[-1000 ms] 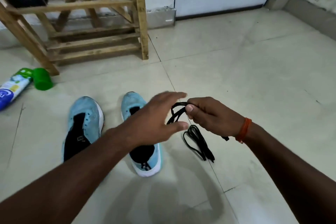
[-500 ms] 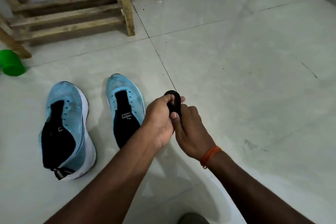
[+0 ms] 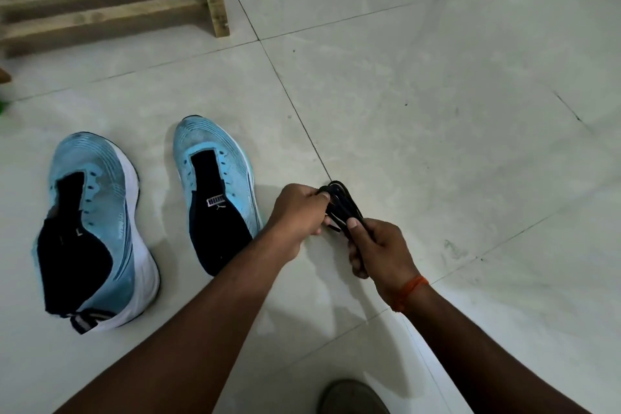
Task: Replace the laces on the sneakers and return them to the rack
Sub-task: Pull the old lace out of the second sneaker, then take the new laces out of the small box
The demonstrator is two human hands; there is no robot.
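— Two light-blue sneakers on the tiled floor, is that right?

— Yes, both are out of the wooden rack, in front of its lowest slats, with their toes pointing toward it. The tagged sneaker lies roughly in line with the rack's corner post. The white-soled sneaker lies farther along the rack's front and leans over, so its white sole edge shows.

— Any writing on them?

— A white tag sits on the dark tongue of the tagged sneaker, with a small pale mark under it. The letters are too blurred to read. There is also faint print on the side of the white-soled sneaker, which I cannot make out.

— And the laces?

— The black laces are bunched into a looped bundle held between both hands. It sits out past the rack's corner post, farther from the rack than the sneakers' toes. Whether it touches the floor, I cannot tell.

— How are the fingers?

— The left hand has curled fingers and pinches the upper loops. The right hand wraps its fingers around the lower part, with the thumb pressed on top. An orange thread circles that wrist.

— Anything else?

— A dark rounded shape sits farthest from the rack, at the bottom edge. I cannot tell what it is.
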